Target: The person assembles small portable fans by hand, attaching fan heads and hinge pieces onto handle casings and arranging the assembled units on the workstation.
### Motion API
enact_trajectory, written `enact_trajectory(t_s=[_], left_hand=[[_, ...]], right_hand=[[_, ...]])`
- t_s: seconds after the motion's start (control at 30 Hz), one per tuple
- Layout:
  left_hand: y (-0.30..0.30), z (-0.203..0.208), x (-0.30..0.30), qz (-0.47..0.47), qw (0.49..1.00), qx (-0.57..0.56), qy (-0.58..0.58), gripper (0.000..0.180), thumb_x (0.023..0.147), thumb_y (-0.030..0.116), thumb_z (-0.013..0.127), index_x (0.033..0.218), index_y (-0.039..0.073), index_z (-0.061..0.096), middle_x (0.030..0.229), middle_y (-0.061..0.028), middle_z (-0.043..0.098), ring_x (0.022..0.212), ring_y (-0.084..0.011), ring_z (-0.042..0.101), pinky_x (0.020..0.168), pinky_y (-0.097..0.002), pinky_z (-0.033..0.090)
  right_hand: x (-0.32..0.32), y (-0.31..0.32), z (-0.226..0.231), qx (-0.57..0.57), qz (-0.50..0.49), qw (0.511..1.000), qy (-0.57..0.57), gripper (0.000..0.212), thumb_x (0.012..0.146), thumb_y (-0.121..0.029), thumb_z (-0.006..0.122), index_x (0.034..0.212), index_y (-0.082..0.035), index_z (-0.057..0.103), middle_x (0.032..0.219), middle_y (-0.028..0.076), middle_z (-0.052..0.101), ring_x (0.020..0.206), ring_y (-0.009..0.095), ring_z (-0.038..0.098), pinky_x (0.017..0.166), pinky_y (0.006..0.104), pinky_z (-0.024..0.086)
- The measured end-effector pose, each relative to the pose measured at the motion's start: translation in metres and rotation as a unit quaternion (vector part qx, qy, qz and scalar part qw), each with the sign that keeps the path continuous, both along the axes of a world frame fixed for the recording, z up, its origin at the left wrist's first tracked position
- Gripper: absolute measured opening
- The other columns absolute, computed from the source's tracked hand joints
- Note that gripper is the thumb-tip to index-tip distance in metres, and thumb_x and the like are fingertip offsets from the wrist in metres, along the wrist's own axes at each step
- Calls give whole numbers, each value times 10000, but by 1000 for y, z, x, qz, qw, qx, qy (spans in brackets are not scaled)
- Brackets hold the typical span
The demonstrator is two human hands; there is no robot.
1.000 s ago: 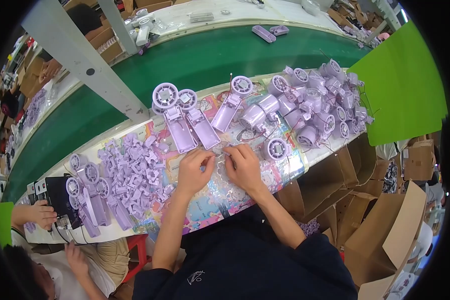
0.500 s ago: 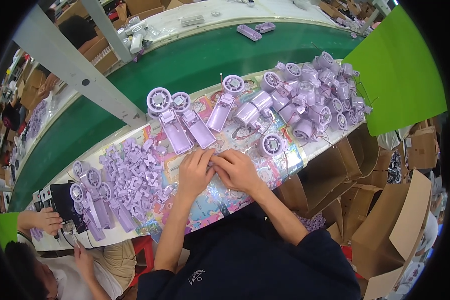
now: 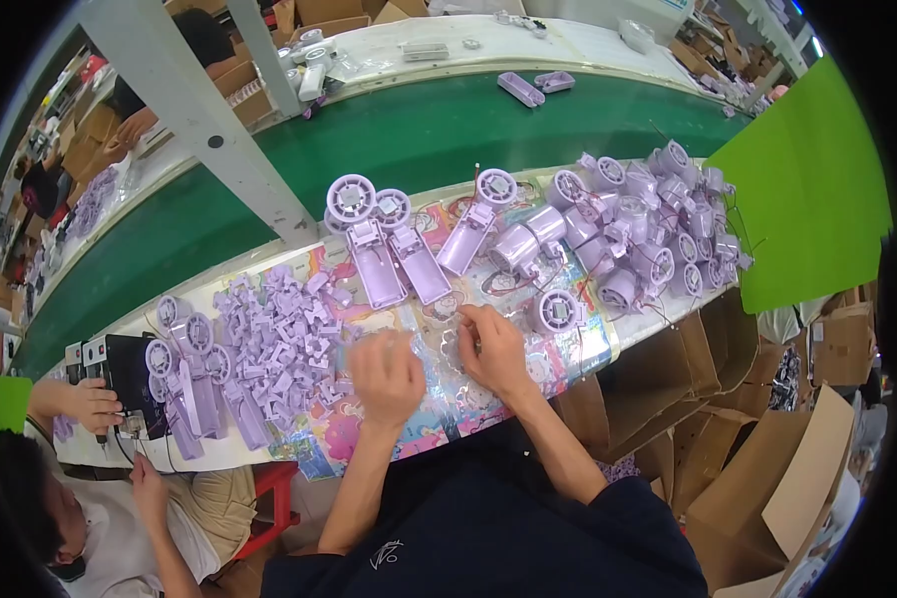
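Note:
My left hand [image 3: 384,377] is smeared by motion over the patterned mat [image 3: 424,419], just right of a heap of small purple plastic clips [image 3: 284,334]; its fingers cannot be made out. My right hand [image 3: 492,351] is curled above the mat, thumb and forefinger bent toward each other; whatever they may hold is hidden. Beyond the hands lie long purple trough-shaped housings with round fan heads, one [image 3: 377,269] at the left and another [image 3: 465,239] farther right. A round purple fan part [image 3: 556,311] sits right of my right hand.
Purple cylindrical fan bodies with wires [image 3: 648,219] are piled at the right. More fan housings [image 3: 199,384] stand left of the clips, near a co-worker's hand [image 3: 92,404] by a black device. A green belt [image 3: 409,130] runs behind. Open cardboard boxes [image 3: 767,478] stand lower right.
My hands were together at the mat's middle, fingers meeting over something small. Now they are apart, the left moved toward the clips and down. The whole view has shifted slightly.

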State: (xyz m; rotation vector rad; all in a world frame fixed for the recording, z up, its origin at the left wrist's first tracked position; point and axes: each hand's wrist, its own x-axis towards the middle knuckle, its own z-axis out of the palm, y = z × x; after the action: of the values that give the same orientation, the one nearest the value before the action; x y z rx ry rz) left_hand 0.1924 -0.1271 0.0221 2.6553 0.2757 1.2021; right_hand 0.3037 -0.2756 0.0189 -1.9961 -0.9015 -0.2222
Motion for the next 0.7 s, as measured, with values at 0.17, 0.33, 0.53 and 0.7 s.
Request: enact_trajectory(t_s=[0.17,0.33,0.53,0.7], left_hand=[[-2,-2,14,-161,980,-18,113,228,765,40,723,992,39,700,959,-91,629,893,-281,616,754,-406,484],[-4,-5,14,-141,983,-75,95,210,770,41,732,977,51,706,934,-88,619,865,-289,602,760,-412,483],[1,-4,15,-144,977,-112,109,196,781,60,730,973,44,693,948,-97,612,871,-288,593,753,-413,472],[-3,4,18,-111,983,-51,139,170,789,89,710,952,52,679,935,-100,602,868,-289,594,757,-417,474]], right_hand=[[-3,-4,3,-20,24,999,-15,265,841,-8,693,1103,-39,666,868,103,644,736,302,655,643,407,527],[4,-7,45,14,112,990,-81,190,791,18,747,957,-59,695,809,84,624,707,270,639,609,374,494],[105,3,115,-62,63,967,-239,131,763,-63,723,868,-70,645,789,87,618,764,307,624,681,436,491],[268,27,110,-284,-81,893,-339,130,795,-140,680,896,-58,674,871,116,693,910,315,679,764,461,542]])
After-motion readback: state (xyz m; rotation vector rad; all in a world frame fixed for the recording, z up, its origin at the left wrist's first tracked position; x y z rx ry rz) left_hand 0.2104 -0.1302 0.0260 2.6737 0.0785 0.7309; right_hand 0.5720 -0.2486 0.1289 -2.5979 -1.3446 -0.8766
